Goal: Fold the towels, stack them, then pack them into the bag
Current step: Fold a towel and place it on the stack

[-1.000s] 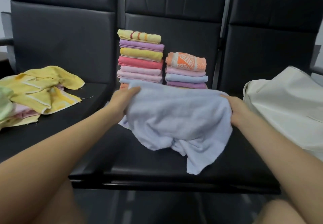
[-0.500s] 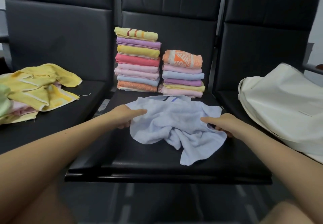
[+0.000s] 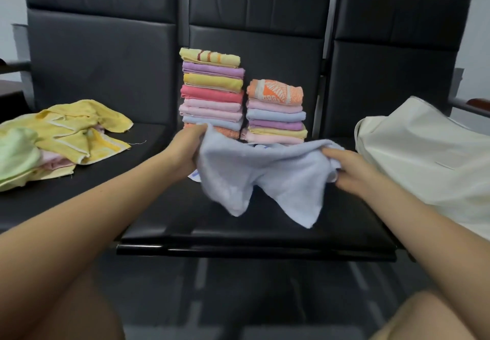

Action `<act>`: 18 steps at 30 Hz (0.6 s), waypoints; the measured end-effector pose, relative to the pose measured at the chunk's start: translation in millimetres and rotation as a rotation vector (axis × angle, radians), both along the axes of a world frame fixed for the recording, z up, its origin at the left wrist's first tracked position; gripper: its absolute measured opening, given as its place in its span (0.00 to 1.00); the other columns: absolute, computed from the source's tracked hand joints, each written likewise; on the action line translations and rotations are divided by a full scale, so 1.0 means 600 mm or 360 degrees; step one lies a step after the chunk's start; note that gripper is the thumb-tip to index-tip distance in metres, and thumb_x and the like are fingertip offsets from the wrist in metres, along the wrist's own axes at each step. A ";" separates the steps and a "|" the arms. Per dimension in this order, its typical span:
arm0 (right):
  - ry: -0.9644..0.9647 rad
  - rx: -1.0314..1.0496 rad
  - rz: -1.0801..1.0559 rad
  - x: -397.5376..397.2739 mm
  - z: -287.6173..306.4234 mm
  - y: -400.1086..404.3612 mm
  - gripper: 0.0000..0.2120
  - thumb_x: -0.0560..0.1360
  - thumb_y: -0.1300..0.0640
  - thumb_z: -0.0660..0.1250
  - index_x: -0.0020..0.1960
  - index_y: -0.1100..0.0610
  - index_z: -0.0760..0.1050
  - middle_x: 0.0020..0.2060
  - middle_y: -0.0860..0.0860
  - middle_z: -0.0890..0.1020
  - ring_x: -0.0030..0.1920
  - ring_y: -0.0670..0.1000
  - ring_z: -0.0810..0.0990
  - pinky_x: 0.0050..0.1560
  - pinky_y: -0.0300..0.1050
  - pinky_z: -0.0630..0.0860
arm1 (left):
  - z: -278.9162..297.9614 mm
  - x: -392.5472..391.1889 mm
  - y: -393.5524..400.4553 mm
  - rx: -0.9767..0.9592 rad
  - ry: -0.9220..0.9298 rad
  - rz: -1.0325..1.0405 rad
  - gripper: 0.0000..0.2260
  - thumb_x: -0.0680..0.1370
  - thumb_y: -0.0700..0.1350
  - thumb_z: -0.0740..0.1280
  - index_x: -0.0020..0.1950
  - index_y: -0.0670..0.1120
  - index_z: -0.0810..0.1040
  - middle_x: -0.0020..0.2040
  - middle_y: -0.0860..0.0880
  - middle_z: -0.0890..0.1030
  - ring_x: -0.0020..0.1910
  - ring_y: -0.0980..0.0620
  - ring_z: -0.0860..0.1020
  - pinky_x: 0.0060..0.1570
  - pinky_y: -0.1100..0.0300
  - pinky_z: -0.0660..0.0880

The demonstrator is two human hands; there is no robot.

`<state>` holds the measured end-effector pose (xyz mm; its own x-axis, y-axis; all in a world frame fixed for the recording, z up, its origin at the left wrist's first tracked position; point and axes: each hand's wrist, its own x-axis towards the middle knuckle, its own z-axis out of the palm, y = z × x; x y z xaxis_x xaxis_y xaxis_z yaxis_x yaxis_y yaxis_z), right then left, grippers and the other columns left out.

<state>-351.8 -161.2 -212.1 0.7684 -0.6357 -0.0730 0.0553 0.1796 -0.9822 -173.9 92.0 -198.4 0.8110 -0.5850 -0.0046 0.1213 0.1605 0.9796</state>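
You are in the middle of the folding part. Your left hand (image 3: 189, 144) grips one upper corner of the light blue towel (image 3: 262, 177) and your right hand (image 3: 344, 169) pinches the other end, fingers curled round the cloth. The towel hangs between them above the middle seat (image 3: 238, 236), crumpled and not yet folded, with two points drooping down.

Behind it, two stacks of folded towels stand against the backrest: the taller stack (image 3: 212, 92) on the left and the shorter stack (image 3: 275, 112) just beside it. So a good number is already folded and stacked.

On the left seat there is a loose heap (image 3: 66, 132) of yellow, green and pink towels which I judge are waiting to be folded. The white bag (image 3: 424, 154) lies on the right seat; I cannot see inside it, but it looks like packing is not started.
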 end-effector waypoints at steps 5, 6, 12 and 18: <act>0.0081 0.0156 0.0043 0.001 0.023 -0.018 0.10 0.76 0.56 0.66 0.36 0.53 0.77 0.29 0.51 0.77 0.33 0.50 0.76 0.40 0.42 0.72 | 0.016 0.014 0.004 -0.0175 0.0165 0.0065 0.09 0.80 0.39 0.59 0.49 0.44 0.79 0.43 0.47 0.82 0.43 0.51 0.81 0.42 0.59 0.78; 0.0076 0.0188 0.0053 0.003 0.021 -0.019 0.09 0.76 0.56 0.67 0.37 0.54 0.77 0.29 0.51 0.77 0.32 0.50 0.76 0.40 0.43 0.73 | 0.007 0.023 0.000 -0.0128 0.0150 0.0146 0.09 0.80 0.37 0.59 0.49 0.43 0.79 0.44 0.47 0.82 0.45 0.50 0.80 0.45 0.58 0.77; 0.0635 -0.0248 -0.0288 0.054 -0.038 -0.029 0.22 0.73 0.63 0.69 0.67 0.63 0.73 0.61 0.57 0.79 0.54 0.56 0.81 0.58 0.52 0.78 | -0.083 0.086 -0.017 0.0911 -0.0543 0.0415 0.13 0.77 0.37 0.58 0.57 0.42 0.77 0.52 0.44 0.80 0.52 0.44 0.76 0.47 0.54 0.74; 0.1223 -0.1742 -0.0222 0.064 -0.062 -0.011 0.29 0.74 0.52 0.69 0.72 0.55 0.66 0.65 0.57 0.70 0.68 0.58 0.65 0.58 0.50 0.69 | -0.106 0.046 -0.039 0.1490 -0.1490 0.0315 0.26 0.79 0.48 0.65 0.75 0.45 0.63 0.71 0.41 0.66 0.71 0.40 0.61 0.67 0.47 0.64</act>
<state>-313.7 -167.6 -249.1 0.6870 -0.7133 0.1388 -0.6172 -0.6736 -0.4066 -146.4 68.6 -262.0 0.7993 -0.5399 0.2638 -0.5985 -0.6754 0.4308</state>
